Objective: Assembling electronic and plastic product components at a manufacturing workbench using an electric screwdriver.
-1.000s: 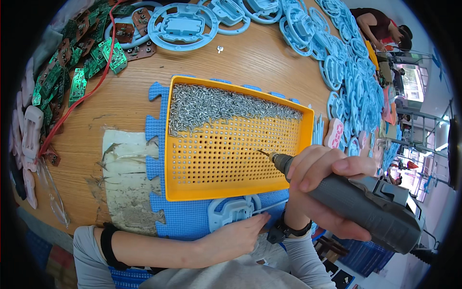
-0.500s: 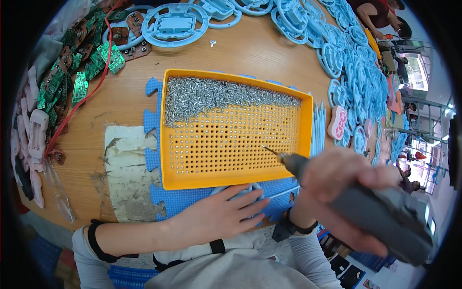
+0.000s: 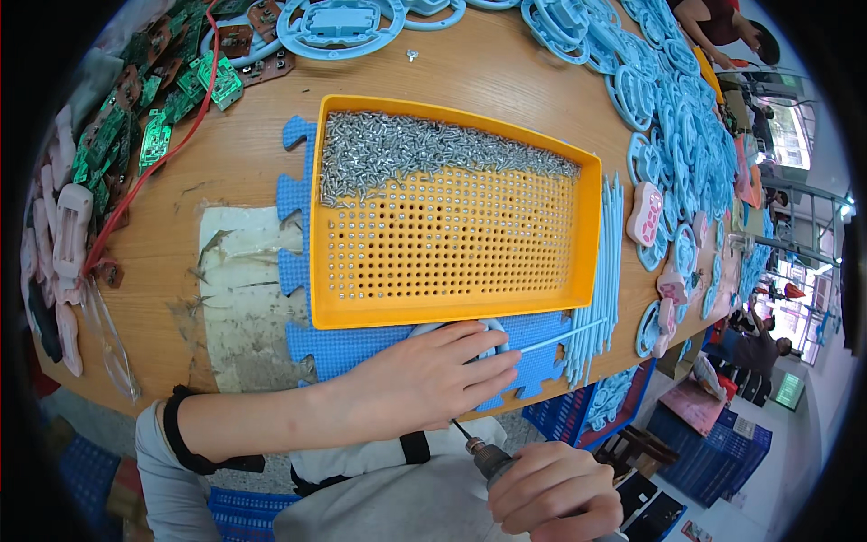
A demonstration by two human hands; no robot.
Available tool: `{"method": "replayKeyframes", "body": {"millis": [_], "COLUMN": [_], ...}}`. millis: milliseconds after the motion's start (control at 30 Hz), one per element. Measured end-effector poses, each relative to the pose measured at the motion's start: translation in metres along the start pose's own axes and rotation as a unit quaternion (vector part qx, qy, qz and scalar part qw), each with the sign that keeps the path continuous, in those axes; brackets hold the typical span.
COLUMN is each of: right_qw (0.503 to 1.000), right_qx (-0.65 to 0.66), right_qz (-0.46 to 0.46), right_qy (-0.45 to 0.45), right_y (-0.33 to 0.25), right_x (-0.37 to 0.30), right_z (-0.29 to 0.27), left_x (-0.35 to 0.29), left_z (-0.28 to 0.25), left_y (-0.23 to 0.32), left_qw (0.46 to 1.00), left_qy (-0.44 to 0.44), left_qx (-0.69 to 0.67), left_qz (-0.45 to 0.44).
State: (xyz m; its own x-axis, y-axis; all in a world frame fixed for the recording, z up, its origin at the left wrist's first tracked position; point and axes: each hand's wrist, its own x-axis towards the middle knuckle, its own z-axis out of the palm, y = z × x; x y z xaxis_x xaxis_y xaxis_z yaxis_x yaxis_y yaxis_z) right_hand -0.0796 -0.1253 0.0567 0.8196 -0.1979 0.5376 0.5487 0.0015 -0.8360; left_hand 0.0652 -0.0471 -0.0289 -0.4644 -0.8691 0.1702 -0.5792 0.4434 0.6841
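Left hand [image 3: 424,384] lies flat, fingers spread, pinning a pale-blue plastic part [image 3: 456,332] on the blue foam mat [image 3: 361,348] at desk's near edge, below the orange screw tray [image 3: 591,235]. Right hand [image 3: 551,492], fist closed round electric screwdriver [image 3: 492,462], bit aimed at part.

I count one orange tray [image 3: 591,226] on my table [image 3: 506,77], one heap of screws [image 3: 424,149] in it, too many to number. One blue mat [image 3: 361,348], one driver [image 3: 492,465], two hands of mine, one red wire [image 3: 167,154], one wristband [image 3: 176,434].
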Motion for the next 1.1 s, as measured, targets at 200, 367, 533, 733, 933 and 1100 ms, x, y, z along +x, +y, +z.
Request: {"method": "replayKeyframes", "body": {"millis": [200, 367, 533, 733, 933, 1100], "right_qw": [1.000, 1.000, 0.999, 0.999, 0.994, 0.996], "right_qx": [-0.003, -0.015, 0.005, 0.015, 0.079, 0.080], "right_qz": [0.015, 0.011, -0.040, -0.044, -0.001, -0.027], "right_qy": [0.014, -0.001, -0.017, -0.023, -0.077, -0.042], "right_y": [0.005, 0.009, 0.017, 0.022, 0.028, 0.007], "right_x": [-0.006, -0.009, -0.008, -0.004, 0.007, 0.019], "right_z": [0.005, 0.008, 0.014, 0.011, -0.007, -0.014], "left_x": [-0.002, -0.001, -0.001, 0.000, 0.000, 0.003], "left_z": [0.004, 0.005, 0.003, 0.003, 0.002, -0.003], "left_y": [0.000, 0.000, 0.002, 0.002, -0.001, 0.001], "left_qw": [0.999, 0.999, 1.000, 1.000, 1.000, 1.000], "left_qy": [0.043, 0.042, 0.011, 0.010, 0.000, -0.019], "left_qx": [-0.032, -0.030, -0.010, -0.013, -0.025, -0.020], "left_qz": [-0.001, 0.005, -0.009, -0.008, -0.011, 0.000]}}
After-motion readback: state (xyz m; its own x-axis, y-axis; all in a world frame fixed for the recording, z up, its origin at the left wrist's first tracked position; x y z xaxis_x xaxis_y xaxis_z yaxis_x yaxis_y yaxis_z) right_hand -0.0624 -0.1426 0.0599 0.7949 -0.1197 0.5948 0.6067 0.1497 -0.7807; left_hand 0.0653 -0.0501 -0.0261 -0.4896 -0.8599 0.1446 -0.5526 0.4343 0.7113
